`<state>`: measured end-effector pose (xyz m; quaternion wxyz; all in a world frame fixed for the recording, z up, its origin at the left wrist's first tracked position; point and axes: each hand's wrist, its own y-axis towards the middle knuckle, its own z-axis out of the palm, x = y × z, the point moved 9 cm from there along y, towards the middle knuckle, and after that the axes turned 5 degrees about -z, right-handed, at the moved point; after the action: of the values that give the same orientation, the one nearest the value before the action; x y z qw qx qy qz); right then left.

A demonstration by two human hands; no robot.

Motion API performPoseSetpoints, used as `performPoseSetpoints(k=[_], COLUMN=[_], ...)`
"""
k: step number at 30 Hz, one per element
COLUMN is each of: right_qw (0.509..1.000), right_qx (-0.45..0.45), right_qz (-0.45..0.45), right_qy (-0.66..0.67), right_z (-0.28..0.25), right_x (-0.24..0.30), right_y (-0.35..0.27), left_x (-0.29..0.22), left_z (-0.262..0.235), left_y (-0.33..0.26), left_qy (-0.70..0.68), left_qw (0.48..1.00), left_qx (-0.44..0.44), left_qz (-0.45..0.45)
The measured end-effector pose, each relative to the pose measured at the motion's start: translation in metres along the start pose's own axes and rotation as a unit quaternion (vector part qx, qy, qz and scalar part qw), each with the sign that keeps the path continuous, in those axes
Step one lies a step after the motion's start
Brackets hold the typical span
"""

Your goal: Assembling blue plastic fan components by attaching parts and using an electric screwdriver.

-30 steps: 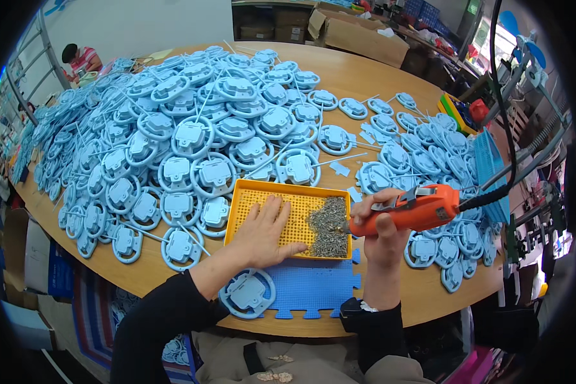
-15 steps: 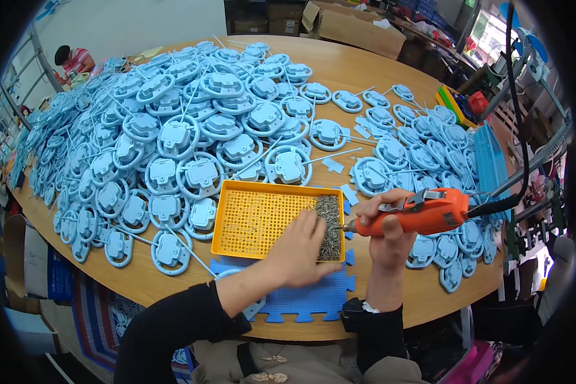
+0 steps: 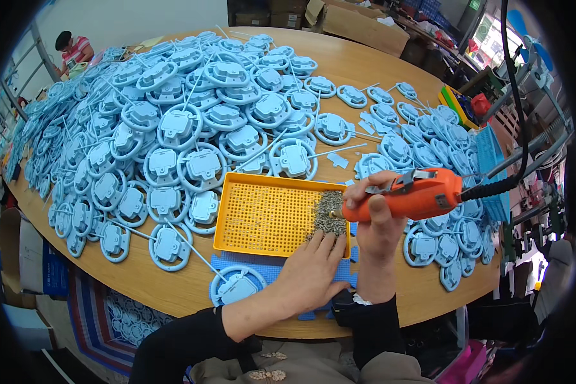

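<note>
Right hand [image 3: 381, 221] is wrapped round a chunky bright-orange screwdriver [image 3: 425, 194], black cable [image 3: 483, 191] at 3 o'clock, nose aimed toward 9 over the screws [image 3: 327, 211]. Left hand [image 3: 308, 272] isn't gripping, fingers stretched out, tips by them. They're tiny, silvery, heaped at 3 o'clock in a shallow yellow tray [image 3: 259, 214]. Pale blue wheels [image 3: 178, 129] pile up past it, 9 to 12.

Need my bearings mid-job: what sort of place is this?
Probably an assembly workshop: a heap of matching light-blue ring-shaped parts, a yellow tray with a pile of small metal screws, and an orange corded power driver in the right hand.
</note>
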<state>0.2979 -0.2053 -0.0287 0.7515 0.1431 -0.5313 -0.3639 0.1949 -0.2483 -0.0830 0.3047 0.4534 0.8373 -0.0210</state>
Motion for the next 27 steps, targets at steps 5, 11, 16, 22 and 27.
performPoseSetpoints(k=[5,11,16,22,27], right_qw=[0.999,0.996,0.998,0.996,0.996], right_qx=[0.014,0.03,0.013,0.011,0.032], right_qz=[0.029,0.074,0.066,0.072,0.068], right_qy=[-0.044,-0.027,-0.004,-0.042,-0.054], right_z=[0.011,0.024,0.019,0.016,0.015], right_x=[-0.016,-0.039,-0.051,-0.062,-0.065], right_y=[0.0,-0.011,-0.007,-0.005,-0.003], left_x=[0.035,0.008,0.023,0.052,0.072], left_z=[-0.021,-0.015,-0.047,-0.076,-0.063], left_y=[-0.006,-0.018,-0.058,-0.117,-0.136], left_qy=[0.065,-0.001,-0.053,0.07,0.126], left_qw=[0.991,1.0,0.998,0.988,0.977], left_qx=[-0.053,-0.003,-0.002,0.054,0.102], left_qz=[-0.104,-0.011,-0.021,-0.128,-0.137])
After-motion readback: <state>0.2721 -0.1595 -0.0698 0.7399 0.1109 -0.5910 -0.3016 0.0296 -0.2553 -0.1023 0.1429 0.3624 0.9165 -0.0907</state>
